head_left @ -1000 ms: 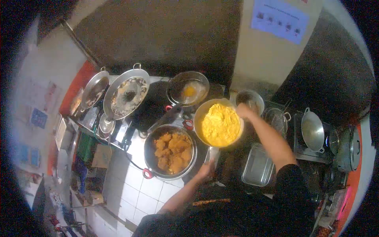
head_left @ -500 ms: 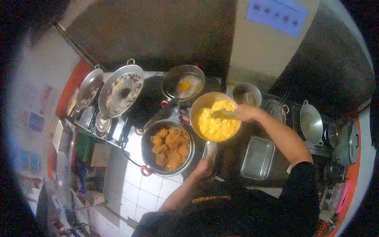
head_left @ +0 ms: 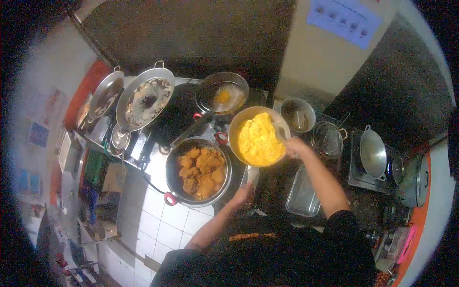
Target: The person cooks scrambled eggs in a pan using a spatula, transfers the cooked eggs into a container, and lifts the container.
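Note:
My left hand (head_left: 245, 193) is closed round the handle of a pan (head_left: 235, 125) full of yellow scrambled egg (head_left: 258, 138). At the pan's right rim, my right hand (head_left: 297, 147) grips a flat spatula (head_left: 282, 129), its blade against the inner right side beside the egg. Just left of this pan stands a dark pot (head_left: 228, 179) with red handles, holding several brown fried pieces (head_left: 203, 170). Behind it, a frying pan (head_left: 203, 93) has a raw-looking egg (head_left: 223, 96) in clear liquid.
Two large woks, one (head_left: 125, 103) with scraps in liquid and one (head_left: 103, 98), stand at the left. A glass tray (head_left: 302, 193), a metal bowl (head_left: 311, 117), a sieve (head_left: 327, 138) and another wok (head_left: 373, 152) lie to the right. White tiles (head_left: 172, 217) show below.
My right hand and the spatula have moved from over the egg to the pan's right side. The egg now sits heaped away from that side. My left hand still holds the handle.

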`<state>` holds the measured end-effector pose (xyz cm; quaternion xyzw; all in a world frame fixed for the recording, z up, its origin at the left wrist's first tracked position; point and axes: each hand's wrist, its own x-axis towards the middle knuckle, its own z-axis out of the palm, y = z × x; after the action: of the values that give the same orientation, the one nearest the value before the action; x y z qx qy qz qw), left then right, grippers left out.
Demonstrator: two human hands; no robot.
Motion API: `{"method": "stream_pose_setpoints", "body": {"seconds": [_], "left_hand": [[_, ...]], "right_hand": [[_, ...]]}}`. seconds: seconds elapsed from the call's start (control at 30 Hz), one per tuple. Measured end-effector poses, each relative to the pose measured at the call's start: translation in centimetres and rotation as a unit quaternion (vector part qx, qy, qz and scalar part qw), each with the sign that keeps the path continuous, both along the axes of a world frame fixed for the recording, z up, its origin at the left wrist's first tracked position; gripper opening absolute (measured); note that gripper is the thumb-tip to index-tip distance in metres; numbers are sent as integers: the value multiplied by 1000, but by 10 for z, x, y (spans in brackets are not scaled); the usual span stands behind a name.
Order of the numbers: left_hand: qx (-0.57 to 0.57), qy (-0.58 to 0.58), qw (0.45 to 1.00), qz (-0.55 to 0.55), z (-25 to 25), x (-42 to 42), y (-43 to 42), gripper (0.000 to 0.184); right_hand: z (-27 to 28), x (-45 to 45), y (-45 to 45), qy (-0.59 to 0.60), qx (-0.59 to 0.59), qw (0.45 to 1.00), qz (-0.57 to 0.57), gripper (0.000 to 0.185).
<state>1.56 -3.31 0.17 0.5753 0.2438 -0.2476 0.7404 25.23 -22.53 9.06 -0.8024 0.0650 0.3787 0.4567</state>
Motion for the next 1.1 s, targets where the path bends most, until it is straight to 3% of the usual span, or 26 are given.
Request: {"method": "stream_pose_setpoints", "body": {"seconds": [0.07,0.17,0.27,0.33,0.37,0.4,0.47,0.6,0.67,0.7,0.77,0.8,0.87,0.93,1.0,1.07,1.1], "left_hand": [[-35,2,999,12,-3,0,-3,48],[-10,-3,1000,11,-4,-1,-6,49],[-64,25,998,11,12,3,-14,46],[-73,7,996,40,21,3,-27,45],[-166,29,985,41,-4,4,-33,44],[-170,29,984,37,-6,6,-40,44],[-283,66,954,69,-5,12,-54,44],[-295,52,954,15,-36,14,-62,52],[-324,69,943,13,-45,16,-62,52],[-324,68,944,15,-39,16,-59,52],[-288,51,956,-28,-22,14,-52,52],[-286,48,957,-27,-28,16,-51,52],[-283,64,957,-13,-40,15,-54,46],[-280,62,958,-3,-33,12,-54,47],[-279,62,958,8,-32,9,-51,47],[-225,85,971,17,-39,6,-46,49],[-226,87,970,18,-32,5,-42,49]], "right_hand": [[-3,-12,5,37,97,994,-25,26],[11,-32,13,-2,33,999,33,23],[47,-58,17,-33,-4,998,53,21],[71,-77,24,-162,-61,983,63,25],[77,-81,26,-163,-74,982,56,19],[61,-80,22,-162,-79,982,52,19],[13,-71,13,-463,-128,874,80,17],[4,-57,16,-384,-180,905,29,16],[23,-62,31,-132,-134,974,-128,20],[18,-60,31,-133,-133,974,-126,20],[-3,-57,27,33,62,971,-230,14],[-6,-58,29,32,64,971,-229,14],[-13,-65,32,71,198,957,-202,16],[-7,-75,42,76,216,955,-190,19],[12,-87,52,28,94,985,-144,7],[27,-98,55,0,59,992,-110,13],[31,-102,55,-126,-25,992,-11,16]]}}
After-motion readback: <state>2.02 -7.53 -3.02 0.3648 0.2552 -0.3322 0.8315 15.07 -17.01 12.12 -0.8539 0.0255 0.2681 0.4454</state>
